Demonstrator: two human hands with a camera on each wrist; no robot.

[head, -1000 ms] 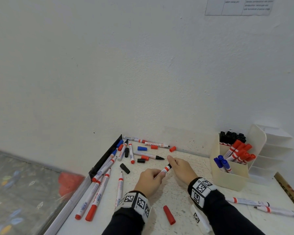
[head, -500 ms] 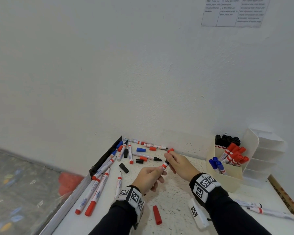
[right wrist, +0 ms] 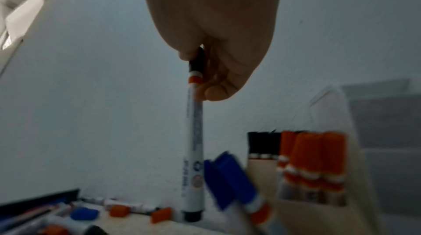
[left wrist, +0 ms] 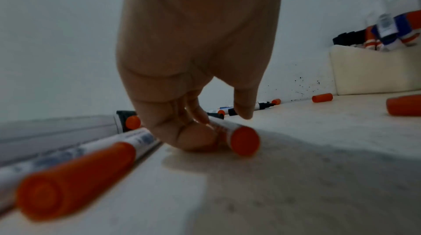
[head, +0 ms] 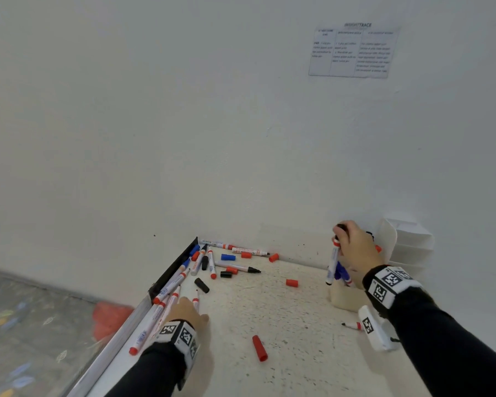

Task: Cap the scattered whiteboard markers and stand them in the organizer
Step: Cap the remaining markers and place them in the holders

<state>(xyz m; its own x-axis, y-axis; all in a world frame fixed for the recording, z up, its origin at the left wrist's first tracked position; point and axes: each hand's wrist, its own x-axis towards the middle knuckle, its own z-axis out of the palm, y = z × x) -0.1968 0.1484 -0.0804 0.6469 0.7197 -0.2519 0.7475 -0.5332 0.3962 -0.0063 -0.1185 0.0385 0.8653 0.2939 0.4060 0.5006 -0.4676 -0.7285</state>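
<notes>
From the head view I see my right hand [head: 355,250] up at about two o'clock, pinching a capped marker [head: 333,263] near its top, fingers curled round the black cap and the red band below it. The marker hangs almost upright, with a white barrel, blue print along it and a dark end plug at the bottom (the right wrist view shows this plainly, though blurred) [right wrist: 193,149]. It is just above the front edge of the cream organizer [head: 344,299], beside the blue-capped markers [head: 341,273] leaning in the front compartment; the red-capped and black-capped ones stand in the compartments behind. My left hand [head: 187,312] is down at about seven o'clock on the tabletop [head: 298,353], fingers curled onto a red-ended marker [left wrist: 237,137] lying flat, thumb and fingertips pinching its white barrel close to the red end. Just to its left lie more long markers [head: 158,319] along the black rail [head: 172,267]. Further off at eleven o'clock I see a scatter of loose pieces: a blue cap [head: 228,257], red caps [head: 273,257], a black cap [head: 202,285] and an uncapped marker with a black tip [head: 238,267]. A lone red cap [head: 291,283] sits mid-tabletop, and a larger red cap [head: 259,348] lies near six o'clock.
</notes>
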